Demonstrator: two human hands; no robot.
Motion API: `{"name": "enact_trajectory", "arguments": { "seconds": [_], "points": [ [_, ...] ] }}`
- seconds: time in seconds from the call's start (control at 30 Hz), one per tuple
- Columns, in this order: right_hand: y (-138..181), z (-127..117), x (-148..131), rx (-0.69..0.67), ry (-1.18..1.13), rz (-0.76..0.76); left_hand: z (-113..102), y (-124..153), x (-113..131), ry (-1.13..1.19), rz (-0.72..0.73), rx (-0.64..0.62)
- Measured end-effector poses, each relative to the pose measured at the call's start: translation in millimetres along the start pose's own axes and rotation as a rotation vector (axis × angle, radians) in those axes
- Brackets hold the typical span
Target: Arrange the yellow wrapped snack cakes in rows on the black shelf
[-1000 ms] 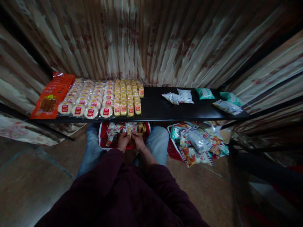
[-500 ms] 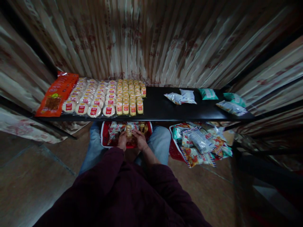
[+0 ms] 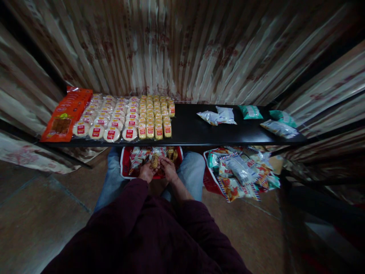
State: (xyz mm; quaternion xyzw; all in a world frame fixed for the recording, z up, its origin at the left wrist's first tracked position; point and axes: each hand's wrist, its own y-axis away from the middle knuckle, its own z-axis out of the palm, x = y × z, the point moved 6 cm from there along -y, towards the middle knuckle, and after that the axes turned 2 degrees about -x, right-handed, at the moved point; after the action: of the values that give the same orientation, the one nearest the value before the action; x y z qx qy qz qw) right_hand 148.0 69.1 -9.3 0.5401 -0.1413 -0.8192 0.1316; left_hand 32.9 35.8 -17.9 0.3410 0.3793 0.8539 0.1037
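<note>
A red basket (image 3: 124, 164) of small wrapped snacks rests on my lap, between my jean-clad knees. Both hands are inside it, close together. My left hand (image 3: 146, 172) and my right hand (image 3: 169, 169) are curled around a small yellow snack packet (image 3: 154, 161) held between them. Just above, a black shelf (image 3: 205, 133) carries rows of round white snack packs (image 3: 110, 120) and rows of small yellow packets (image 3: 155, 118).
An orange flat package (image 3: 65, 116) lies at the shelf's left end. Loose white and green bags (image 3: 225, 115) are scattered on its right part. A second red basket (image 3: 212, 182) heaped with mixed snack bags stands on the floor at my right. Striped curtains hang behind.
My hands have shifted slightly inside the lap basket and turned the yellow packet between them. The view swayed a little; the shelf items stayed put.
</note>
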Motion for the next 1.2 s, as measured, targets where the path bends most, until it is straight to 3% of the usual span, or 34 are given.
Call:
{"name": "enact_trajectory", "arguments": {
  "seconds": [0.27,0.53,0.77,1.03,1.2],
  "points": [
    [-1,4,-1,-0.058,0.349,-0.175,-4,4,9,-0.176,0.153,0.110],
    [2,2,-3,-0.045,0.478,-0.202,13,12,10,-0.394,0.312,0.034],
    [3,-11,-10,0.061,0.521,-0.240,28,27,23,-0.694,0.599,0.078],
    [17,-17,-35,0.131,0.519,-0.334,50,56,32,-0.621,0.742,0.020],
    [25,-16,-47,0.096,0.498,-0.377,64,69,32,-0.813,0.811,-0.035]
  ]
}}
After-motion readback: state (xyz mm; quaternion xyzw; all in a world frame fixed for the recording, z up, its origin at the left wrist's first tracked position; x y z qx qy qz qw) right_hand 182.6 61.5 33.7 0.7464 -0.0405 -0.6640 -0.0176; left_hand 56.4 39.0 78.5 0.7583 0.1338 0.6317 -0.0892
